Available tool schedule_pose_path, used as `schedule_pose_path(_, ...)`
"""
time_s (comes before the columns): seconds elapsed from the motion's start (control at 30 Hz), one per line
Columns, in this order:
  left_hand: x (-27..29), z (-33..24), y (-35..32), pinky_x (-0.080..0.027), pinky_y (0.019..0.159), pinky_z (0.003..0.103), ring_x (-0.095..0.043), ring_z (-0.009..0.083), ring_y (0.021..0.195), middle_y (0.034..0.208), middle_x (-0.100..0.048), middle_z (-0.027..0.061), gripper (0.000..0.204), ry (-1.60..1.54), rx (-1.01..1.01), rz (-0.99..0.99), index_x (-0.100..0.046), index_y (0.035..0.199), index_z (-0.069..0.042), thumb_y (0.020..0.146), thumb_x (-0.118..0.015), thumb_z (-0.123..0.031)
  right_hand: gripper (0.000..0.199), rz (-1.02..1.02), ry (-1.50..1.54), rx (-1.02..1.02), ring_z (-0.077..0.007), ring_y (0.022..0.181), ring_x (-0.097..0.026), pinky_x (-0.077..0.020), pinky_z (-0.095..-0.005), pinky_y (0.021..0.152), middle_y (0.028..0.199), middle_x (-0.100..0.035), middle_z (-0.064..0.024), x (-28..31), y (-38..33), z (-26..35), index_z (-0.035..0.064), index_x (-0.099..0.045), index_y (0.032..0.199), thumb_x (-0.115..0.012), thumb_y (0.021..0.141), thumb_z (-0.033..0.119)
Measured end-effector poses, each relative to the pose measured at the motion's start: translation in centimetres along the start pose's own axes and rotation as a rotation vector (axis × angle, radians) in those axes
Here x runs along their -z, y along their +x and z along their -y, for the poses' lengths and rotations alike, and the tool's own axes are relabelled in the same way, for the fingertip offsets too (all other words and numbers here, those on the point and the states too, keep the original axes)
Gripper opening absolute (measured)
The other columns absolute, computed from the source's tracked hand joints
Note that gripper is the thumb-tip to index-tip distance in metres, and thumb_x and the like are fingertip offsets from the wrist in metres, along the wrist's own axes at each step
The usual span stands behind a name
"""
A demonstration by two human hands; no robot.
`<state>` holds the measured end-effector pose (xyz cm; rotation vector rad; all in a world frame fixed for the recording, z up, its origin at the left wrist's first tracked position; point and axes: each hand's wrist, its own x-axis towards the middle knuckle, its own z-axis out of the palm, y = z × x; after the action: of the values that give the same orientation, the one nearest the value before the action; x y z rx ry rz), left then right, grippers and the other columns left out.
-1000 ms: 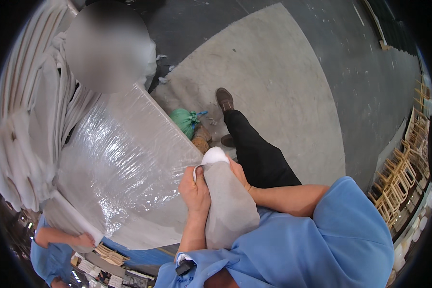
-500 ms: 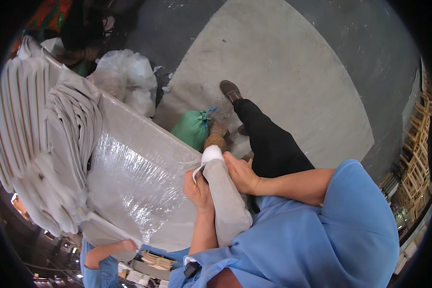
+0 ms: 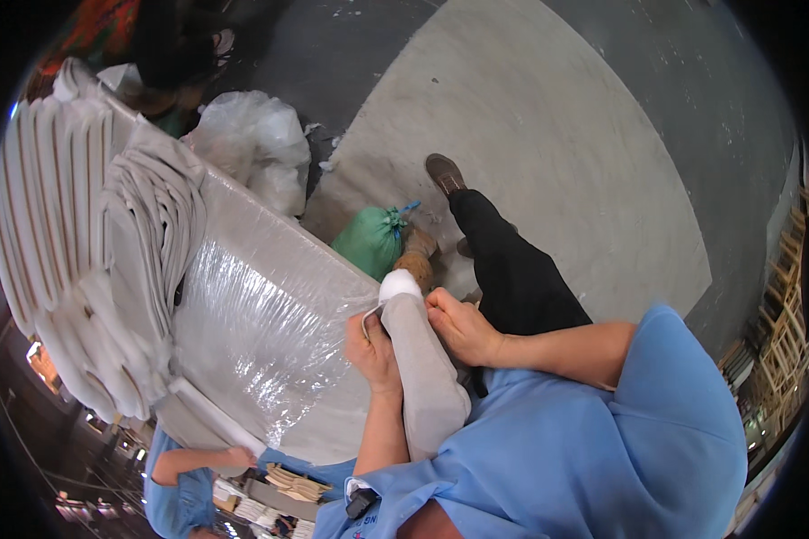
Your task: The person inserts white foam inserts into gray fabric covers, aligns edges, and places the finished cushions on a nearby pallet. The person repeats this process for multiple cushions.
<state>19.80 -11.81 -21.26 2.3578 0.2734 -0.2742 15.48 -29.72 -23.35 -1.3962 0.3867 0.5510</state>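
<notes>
A long, narrow padded piece in a light grey fabric cover (image 3: 422,382) lies against my body, pointing away from me. White padding (image 3: 399,286) bulges from its far end. My left hand (image 3: 373,355) is closed on the cover's edge at the left of that end, where a pale strip of fabric loops over the fingers. On the other side, my right hand (image 3: 463,330) is curled in a pinch at the cover's right edge, its fingertips close to the padding. The fabric between the right fingers is mostly hidden.
A film-wrapped table (image 3: 243,332) stands at my left, bearing stacked padded grey pieces (image 3: 54,198) and folded grey covers (image 3: 153,211). Beyond it are clear plastic bags (image 3: 256,144) and a green sack (image 3: 364,241). A co-worker's arm (image 3: 202,460) reaches the table's near side. Wooden frames (image 3: 786,296) stand far right.
My right hand has shifted slightly right from the padded end, and its fingers are more curled. My left hand keeps its hold. The whole view has shifted a little.
</notes>
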Motion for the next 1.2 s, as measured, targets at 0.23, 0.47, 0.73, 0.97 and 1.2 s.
schedule_pose_path(0.23, -1.2, 0.0, -1.5, -0.053, 0.072, 0.039, -0.067, 0.0326, 0.076, 0.088, -0.07, 0.0154, 0.019, -0.022, 0.098, -0.114, -0.07, 0.1, -0.004, 0.107, -0.063, -0.021, 0.018, -0.129, -0.038, -0.073, -0.0139, 0.069, -0.057, -0.0482, -0.0345, 0.064, 0.08, -0.06, -0.0076, 0.0, 2.0, -0.6, 0.0073, -0.056, 0.113, -0.057, 0.109, 0.024)
schedule_pose_path(0.47, 0.2, 0.2, -1.6, -0.051, 0.066, 0.038, -0.064, 0.0298, 0.071, 0.083, -0.069, 0.0129, 0.007, -0.027, -0.163, -0.168, -0.071, 0.095, -0.004, 0.094, -0.075, -0.01, 0.018, 0.108, -0.122, 0.099, -0.0161, 0.085, -0.066, -0.0533, -0.0324, 0.079, 0.092, -0.069, -0.0081, 4.2, 8.7, 5.4, 0.0019, -0.069, 0.112, -0.064, 0.103, 0.016)
schedule_pose_path(0.73, 1.5, -1.5, -1.5, -0.05, 0.062, 0.038, -0.064, 0.0283, 0.07, 0.082, -0.07, 0.0112, 0.023, -0.133, -0.366, -0.266, -0.071, 0.094, -0.005, 0.076, -0.08, 0.007, 0.021, 1.064, -0.678, 0.077, -0.0276, 0.098, -0.068, -0.0519, -0.0401, 0.086, 0.105, -0.072, -0.0127, 3.0, 14.9, 15.2, 0.0081, -0.074, 0.117, -0.062, 0.102, 0.014)
schedule_pose_path(0.97, 1.6, -1.7, -2.1, -0.05, 0.061, 0.039, -0.064, 0.0301, 0.07, 0.082, -0.069, 0.0121, 0.026, -0.172, -0.404, -0.255, -0.07, 0.096, -0.004, 0.075, -0.08, 0.008, 0.016, 1.317, -0.896, -0.14, -0.0246, 0.094, -0.065, -0.0494, -0.0388, 0.083, 0.1, -0.07, -0.0087, 1.1, 16.0, 17.9, 0.0118, -0.071, 0.115, -0.063, 0.101, 0.013)
schedule_pose_path(1.2, 1.5, -2.9, -2.7, -0.049, 0.064, 0.037, -0.063, 0.0293, 0.071, 0.083, -0.066, 0.0131, 0.01, -0.267, -0.226, -0.093, -0.067, 0.096, -0.003, 0.091, -0.076, -0.005, 0.01, 1.223, -1.133, 0.116, -0.0298, 0.094, -0.066, -0.0505, -0.044, 0.082, 0.105, -0.07, -0.0106, 1.3, 12.8, 20.1, 0.0045, -0.065, 0.106, -0.061, 0.099, 0.011)
